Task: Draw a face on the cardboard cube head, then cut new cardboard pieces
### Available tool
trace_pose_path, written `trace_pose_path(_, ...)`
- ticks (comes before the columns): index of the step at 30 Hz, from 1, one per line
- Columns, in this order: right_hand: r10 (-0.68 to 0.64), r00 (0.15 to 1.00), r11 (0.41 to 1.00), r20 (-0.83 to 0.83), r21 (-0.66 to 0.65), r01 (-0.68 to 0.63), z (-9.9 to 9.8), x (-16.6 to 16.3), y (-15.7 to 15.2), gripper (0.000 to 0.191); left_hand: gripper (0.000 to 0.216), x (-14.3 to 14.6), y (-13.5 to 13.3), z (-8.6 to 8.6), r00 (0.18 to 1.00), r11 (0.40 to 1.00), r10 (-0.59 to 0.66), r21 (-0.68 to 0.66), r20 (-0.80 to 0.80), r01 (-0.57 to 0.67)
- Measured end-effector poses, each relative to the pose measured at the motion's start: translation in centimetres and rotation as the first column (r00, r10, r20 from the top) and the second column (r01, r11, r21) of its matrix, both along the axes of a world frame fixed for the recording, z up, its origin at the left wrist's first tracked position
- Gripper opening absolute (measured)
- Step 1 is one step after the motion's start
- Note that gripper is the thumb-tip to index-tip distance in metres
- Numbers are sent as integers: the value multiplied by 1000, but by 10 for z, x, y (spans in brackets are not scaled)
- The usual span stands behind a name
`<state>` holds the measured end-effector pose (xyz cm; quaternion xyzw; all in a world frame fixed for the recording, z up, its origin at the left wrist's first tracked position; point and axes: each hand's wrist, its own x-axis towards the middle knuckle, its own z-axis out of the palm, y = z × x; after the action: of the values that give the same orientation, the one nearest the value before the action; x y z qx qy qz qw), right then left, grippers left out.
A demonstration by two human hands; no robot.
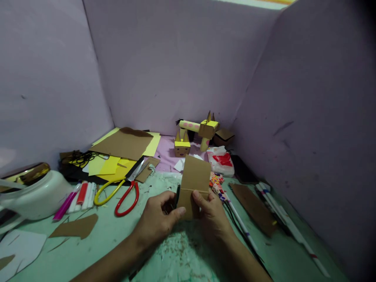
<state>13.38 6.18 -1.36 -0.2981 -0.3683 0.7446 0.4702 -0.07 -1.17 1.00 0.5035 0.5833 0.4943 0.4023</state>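
Note:
A folded brown cardboard piece [196,172] stands upright above the table, with a crease across its lower part. My left hand [163,215] is closed at its lower left edge, thumb pressed toward the cardboard. A narrow dark strip [178,196] shows beside that edge; I cannot make out what it is. On the other side, my right hand [214,213] grips the cardboard, its thumb lying flat near the crease. Most of the right fingers are hidden behind it. Scissors [129,182] with one yellow and one red handle lie spread to the left of my hands.
Behind stand a small cardboard animal head [182,149] and a giraffe-like paper figure [202,127]. Cardboard and yellow sheets [123,143], several markers [84,194] and a white pot [44,196] are on the left. A plastic packet [221,160], cardboard strip [252,207] and white sticks [289,223] lie right.

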Motion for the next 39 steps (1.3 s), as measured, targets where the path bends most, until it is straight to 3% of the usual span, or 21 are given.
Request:
trace_pose_path(3,-54,997,997,47,66,51,-5,0,0,42,18,4,-4,5,989,996,83,50,-122,-78)
trace_pose_path(6,-27,998,995,51,101,22,-11,-3,-1,43,22,4,-6,7,975,987,136,111,-174,-118)
trace_pose_path(12,116,993,992,32,38,-117,-13,-4,-3,43,23,1,-6,9,990,989,135,70,-49,-131)
trace_pose_path(17,-60,998,998,15,29,60,-1,-1,-2,40,29,1,-1,9,980,998,-56,-17,190,60)
trace_pose_path(20,-114,993,993,-19,-3,114,4,-2,-1,42,30,3,1,8,963,989,-128,-46,239,143)
trace_pose_path(24,-73,995,996,-62,-47,70,8,-5,-3,43,23,5,-1,4,998,998,-40,-37,48,42)
trace_pose_path(28,66,997,996,-48,-59,-69,8,-3,-5,42,35,2,-4,3,992,995,96,1,-77,-96)
trace_pose_path(33,304,953,951,-14,-62,-304,8,7,-1,34,31,-7,-4,8,992,997,73,14,-100,-71)
trace_pose_path(36,326,945,935,0,-144,-323,12,10,1,31,32,-7,-3,8,986,997,72,27,-148,-69)
trace_pose_path(39,309,951,926,-15,-222,-305,16,9,0,41,33,-4,0,9,975,998,69,19,-210,-66)
